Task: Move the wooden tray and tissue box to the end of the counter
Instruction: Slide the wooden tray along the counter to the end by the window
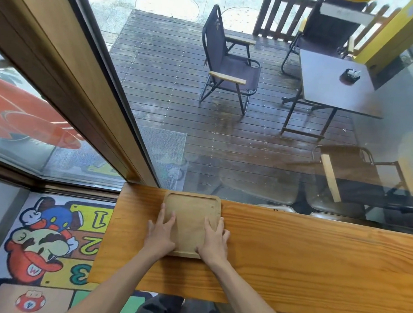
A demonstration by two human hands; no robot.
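Near the left end of the long orange-brown wooden counter [291, 254], against the window glass, lies the square pale wooden tray [191, 217] with rounded corners and a raised rim. Both hands rest on it: the left hand [159, 234] lies on its left edge, the right hand [215, 239] on its right, fingers [168, 219] spread flat and reaching into the tray's recess. Neither hand is closed around the tray; the palms cover its near corners.
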